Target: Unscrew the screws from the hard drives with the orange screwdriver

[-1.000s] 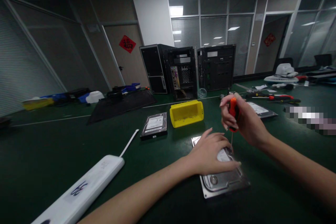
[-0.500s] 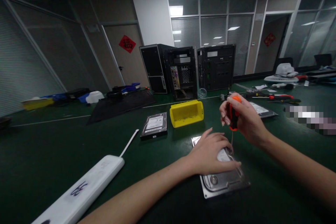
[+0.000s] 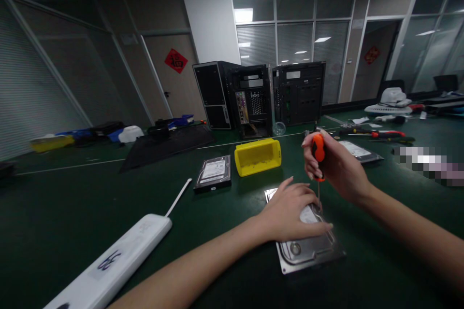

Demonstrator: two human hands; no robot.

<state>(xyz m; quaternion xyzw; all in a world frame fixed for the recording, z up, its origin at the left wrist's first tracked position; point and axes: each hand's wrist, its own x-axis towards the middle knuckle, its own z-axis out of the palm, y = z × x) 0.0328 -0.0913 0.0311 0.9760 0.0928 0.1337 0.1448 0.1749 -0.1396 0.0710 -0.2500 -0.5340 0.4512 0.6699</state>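
Observation:
A silver hard drive (image 3: 308,256) lies on the green table in front of me, its label partly covered. Over it spreads my left hand (image 3: 290,207), holding it down, with the thumb stretched across its top and the fingertips around its far side. My right hand (image 3: 331,164) is wrapped round the orange and black handle of a screwdriver (image 3: 318,148). The screwdriver stands upright, its shaft reaching down to the far right part of the drive. Its tip is hidden beside my left fingers.
Beyond the drive stands a yellow bin (image 3: 257,158) with small bits inside. A second hard drive (image 3: 213,173) lies left of it, another drive (image 3: 360,151) behind my right arm. A white power strip (image 3: 119,256) is at left. Computer cases (image 3: 297,91) and tools (image 3: 384,134) sit farther back.
My right hand has turned the screwdriver handle, and its fingers have shifted round it. The screwdriver stands slightly more upright. My left hand and the drive have stayed put.

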